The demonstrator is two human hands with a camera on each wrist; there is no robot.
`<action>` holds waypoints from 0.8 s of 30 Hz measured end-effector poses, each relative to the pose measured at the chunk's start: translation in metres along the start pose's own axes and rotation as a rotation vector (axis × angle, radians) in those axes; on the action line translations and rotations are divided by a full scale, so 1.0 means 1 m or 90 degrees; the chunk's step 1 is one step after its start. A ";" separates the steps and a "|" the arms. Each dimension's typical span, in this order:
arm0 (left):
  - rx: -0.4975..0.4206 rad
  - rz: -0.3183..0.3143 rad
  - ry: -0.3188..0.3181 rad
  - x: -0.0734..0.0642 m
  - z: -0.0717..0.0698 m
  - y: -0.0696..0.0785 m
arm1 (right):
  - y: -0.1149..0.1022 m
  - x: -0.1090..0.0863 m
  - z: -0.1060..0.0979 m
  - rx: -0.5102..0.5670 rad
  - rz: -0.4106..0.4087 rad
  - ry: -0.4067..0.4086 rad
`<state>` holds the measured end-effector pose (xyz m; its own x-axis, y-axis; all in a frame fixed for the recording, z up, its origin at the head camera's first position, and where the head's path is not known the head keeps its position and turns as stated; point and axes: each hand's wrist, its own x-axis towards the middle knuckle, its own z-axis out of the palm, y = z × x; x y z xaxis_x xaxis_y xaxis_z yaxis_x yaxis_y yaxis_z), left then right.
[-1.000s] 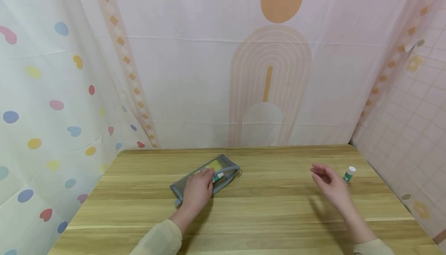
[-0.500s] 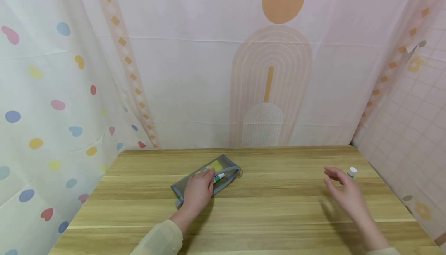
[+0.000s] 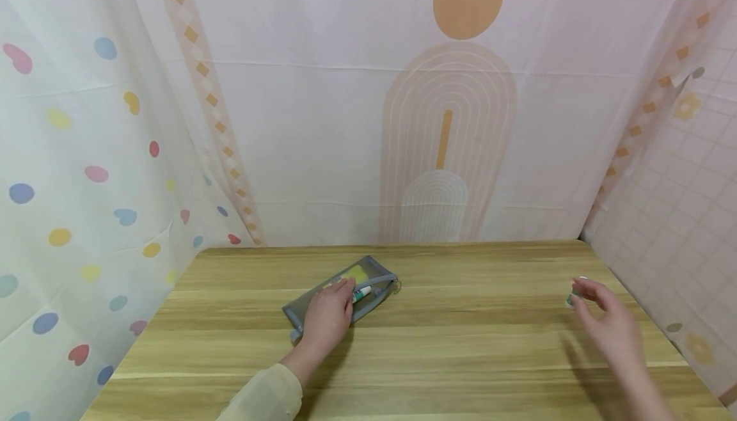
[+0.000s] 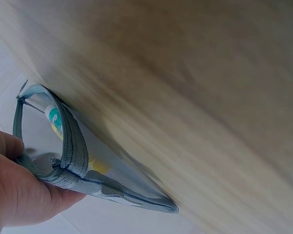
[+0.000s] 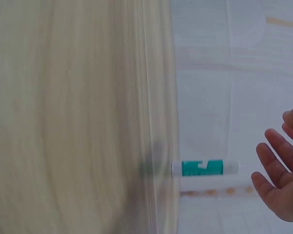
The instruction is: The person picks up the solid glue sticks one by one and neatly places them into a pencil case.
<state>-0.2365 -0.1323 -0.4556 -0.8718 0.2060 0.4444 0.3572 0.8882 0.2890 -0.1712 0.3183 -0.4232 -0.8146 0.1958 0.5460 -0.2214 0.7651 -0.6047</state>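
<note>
My left hand (image 3: pixel 327 312) pinches the edge of a grey mesh zip pencil case (image 3: pixel 377 268) lying at a slant on the table. Its zip gapes in the left wrist view, with a green-and-white glue stick (image 4: pixel 54 117) and something yellow (image 4: pixel 98 165) inside. At the table's right, a second glue stick (image 5: pixel 202 168) with a white cap stands upright. My right hand (image 3: pixel 616 325) is beside it, fingers bent loosely and spread from the thumb. From the head, this hand covers most of the stick; the right wrist view shows the fingers (image 5: pixel 273 163) apart from it.
The wood-grain table (image 3: pixel 460 357) reaches back to a patterned curtain (image 3: pixel 322 120). More curtains hang at the left (image 3: pixel 75 152) and right, the right one close to the standing glue stick. A small metal ring (image 3: pixel 397 286) hangs at the pencil case's zip end.
My right hand has moved right across the table to the standing glue stick and now overlaps it. The left hand and the pencil case have stayed in place.
</note>
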 end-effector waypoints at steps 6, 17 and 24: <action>0.000 0.003 0.002 0.000 0.000 -0.001 | 0.006 0.003 -0.011 -0.056 0.001 0.035; -0.001 0.006 0.009 0.000 -0.001 0.000 | 0.019 0.010 -0.021 -0.104 -0.025 0.052; -0.004 0.014 0.015 -0.001 -0.003 0.002 | 0.029 0.012 -0.022 -0.116 0.001 0.022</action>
<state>-0.2338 -0.1318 -0.4531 -0.8558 0.2153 0.4703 0.3780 0.8810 0.2846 -0.1759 0.3564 -0.4211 -0.7947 0.2155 0.5675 -0.1175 0.8626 -0.4921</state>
